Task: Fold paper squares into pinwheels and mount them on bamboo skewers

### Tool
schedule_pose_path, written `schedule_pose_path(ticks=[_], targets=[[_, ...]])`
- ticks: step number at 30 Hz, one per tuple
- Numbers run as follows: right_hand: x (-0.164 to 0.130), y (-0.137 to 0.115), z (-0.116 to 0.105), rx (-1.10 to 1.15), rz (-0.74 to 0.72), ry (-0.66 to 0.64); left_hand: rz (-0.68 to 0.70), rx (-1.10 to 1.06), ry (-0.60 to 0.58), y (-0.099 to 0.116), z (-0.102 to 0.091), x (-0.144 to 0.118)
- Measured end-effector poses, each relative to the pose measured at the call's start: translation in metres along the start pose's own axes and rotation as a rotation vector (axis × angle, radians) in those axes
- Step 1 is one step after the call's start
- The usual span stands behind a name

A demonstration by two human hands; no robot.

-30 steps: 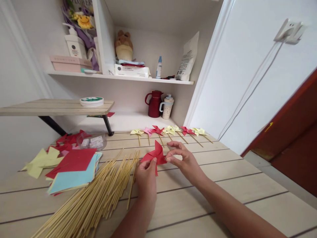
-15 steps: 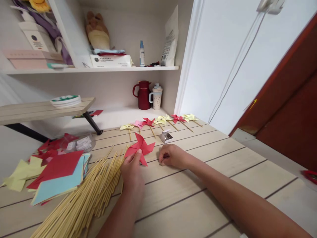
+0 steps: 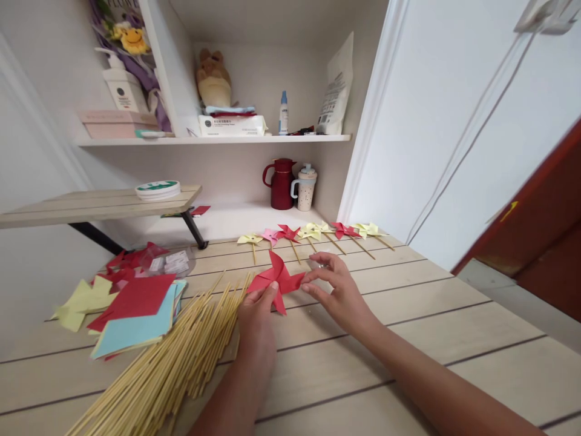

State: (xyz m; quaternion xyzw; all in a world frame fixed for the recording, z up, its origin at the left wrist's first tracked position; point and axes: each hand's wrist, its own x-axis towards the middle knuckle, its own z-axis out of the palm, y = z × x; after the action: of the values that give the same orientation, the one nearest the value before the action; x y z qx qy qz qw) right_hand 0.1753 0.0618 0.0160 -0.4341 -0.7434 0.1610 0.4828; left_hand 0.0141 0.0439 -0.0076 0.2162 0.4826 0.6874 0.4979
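Note:
My left hand (image 3: 257, 318) pinches a red paper pinwheel (image 3: 275, 280) by its lower left vane, just above the wooden table (image 3: 408, 339). My right hand (image 3: 338, 292) is at the pinwheel's right vane, thumb and forefinger closed on its tip. A thin bamboo stick lies under the left hand, at the edge of a big pile of bamboo sticks (image 3: 181, 357). A small box sits half hidden behind my right fingers.
A row of finished yellow, pink and red pinwheels (image 3: 313, 233) lies at the table's far edge. Stacked coloured paper squares (image 3: 136, 312) and cut pieces lie at the left. A red jug (image 3: 281, 184) and a cup stand at the back, below a shelf.
My right hand rose from the table beside the small box and came back to the pinwheel's right vane. The camera view shifted.

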Motion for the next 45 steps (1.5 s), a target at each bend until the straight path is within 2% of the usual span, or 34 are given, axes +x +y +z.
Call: schedule_pose_path(ticks=[6,10,24,35,41,45], targets=[[-0.006,-0.003,0.008,-0.083,-0.006,-0.038,0.001,0.003,-0.082,-0.003,-0.003,0.003],[-0.008,-0.004,0.010,-0.089,-0.018,-0.052,0.024,0.021,-0.091,-0.003,-0.003,0.002],[-0.006,-0.003,0.014,-0.027,-0.010,0.042,0.013,0.072,-0.108,-0.004,0.001,-0.005],[-0.005,-0.003,0.015,-0.012,0.019,0.035,-0.003,0.110,-0.183,-0.007,0.003,-0.009],[-0.006,-0.002,0.017,0.035,0.086,0.017,-0.015,0.095,-0.130,-0.010,0.004,-0.009],[-0.005,-0.003,0.013,0.150,0.118,0.006,-0.023,0.041,-0.094,-0.010,0.004,-0.006]])
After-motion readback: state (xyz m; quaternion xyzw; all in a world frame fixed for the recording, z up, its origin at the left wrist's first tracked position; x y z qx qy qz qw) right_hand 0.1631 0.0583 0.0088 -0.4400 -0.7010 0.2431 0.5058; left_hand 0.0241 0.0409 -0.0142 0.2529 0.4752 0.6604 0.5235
